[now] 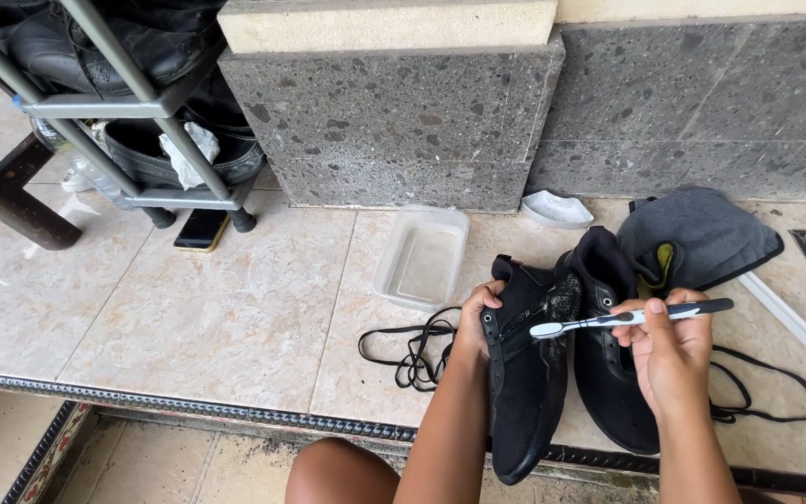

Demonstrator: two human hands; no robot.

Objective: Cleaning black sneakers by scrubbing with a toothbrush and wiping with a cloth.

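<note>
My left hand (474, 320) grips a black shoe (526, 383) by its collar and holds it up over the tiled step's edge. Foam shows on the shoe's upper side. My right hand (672, 350) holds a toothbrush (629, 317) with a white and dark handle, its head lying just beside the foamy patch. A second black shoe (608, 392) lies on the tiles directly behind, between my hands. Loose black laces (412, 350) lie on the tiles to the left of the held shoe.
A clear plastic tub (422, 259) with water stands behind the shoes. A grey cloth (701, 233) and a small white dish (557, 209) lie by the stone wall (394, 121). A metal shoe rack (123, 103) and a phone (201, 229) are at the left. My knee (338, 471) is below.
</note>
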